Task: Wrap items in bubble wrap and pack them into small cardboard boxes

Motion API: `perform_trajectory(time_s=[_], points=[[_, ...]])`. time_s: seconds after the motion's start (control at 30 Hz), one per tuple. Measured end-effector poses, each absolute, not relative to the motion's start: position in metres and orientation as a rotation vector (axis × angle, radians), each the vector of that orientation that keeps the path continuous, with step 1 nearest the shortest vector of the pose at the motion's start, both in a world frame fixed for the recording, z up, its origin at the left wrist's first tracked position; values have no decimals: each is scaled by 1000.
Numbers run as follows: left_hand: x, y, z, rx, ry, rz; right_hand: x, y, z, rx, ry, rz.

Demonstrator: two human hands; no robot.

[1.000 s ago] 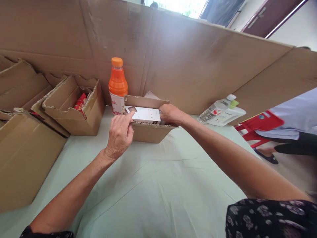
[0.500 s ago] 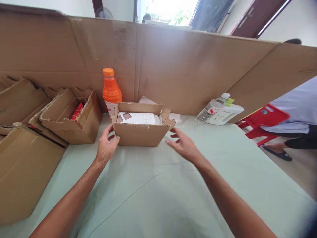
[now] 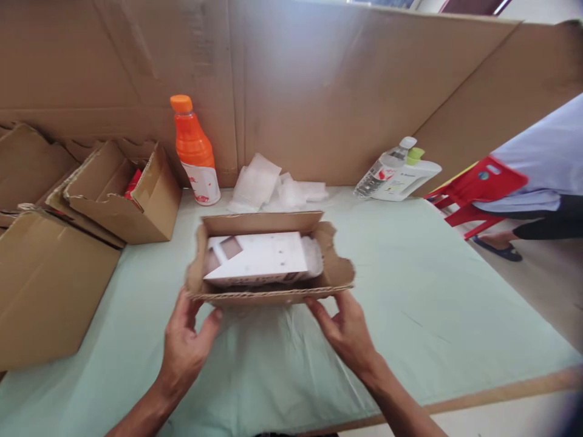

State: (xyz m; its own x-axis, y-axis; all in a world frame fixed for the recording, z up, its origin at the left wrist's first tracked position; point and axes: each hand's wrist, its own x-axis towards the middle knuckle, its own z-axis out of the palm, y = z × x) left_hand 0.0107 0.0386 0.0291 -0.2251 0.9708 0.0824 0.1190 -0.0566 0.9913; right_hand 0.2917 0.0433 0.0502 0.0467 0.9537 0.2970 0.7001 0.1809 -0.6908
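Observation:
A small open cardboard box (image 3: 334, 270) is between my two hands, above or on the green-covered table. Inside it lie a white printed carton (image 3: 268, 255) and, at its right end, some translucent white packing material (image 3: 313, 256). My left hand (image 3: 187, 340) grips the front left corner, thumb toward the front and fingers partly hidden behind the side. On the opposite corner my right hand (image 3: 348, 334) takes hold, thumb along the front wall and fingertips hidden by the box. Whether the box bottom touches the cloth cannot be seen.
Behind the box lie white packing sheets (image 3: 257, 182) and an orange bottle (image 3: 195, 152). A clear bottle (image 3: 380, 173) leans by a white jug (image 3: 403, 182). More cardboard boxes (image 3: 155, 200) stand left; a tall cardboard wall (image 3: 319, 103) closes the back. A person sits on a red chair (image 3: 492, 182) at right.
Both hands have closed on the cardboard box and brought it toward me, away from the cardboard wall. The packing sheets behind it now show fully. The view has tilted down.

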Motion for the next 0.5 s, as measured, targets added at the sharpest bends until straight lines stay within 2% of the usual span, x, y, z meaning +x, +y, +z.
perform_trajectory(time_s=[0.17,0.5], points=[[-31,5,29,1044,1737,1423,259,33,31,-1341,-1905,616],[-42,2,11,1129,1738,1297,284,91,19,-1105,-1982,988]])
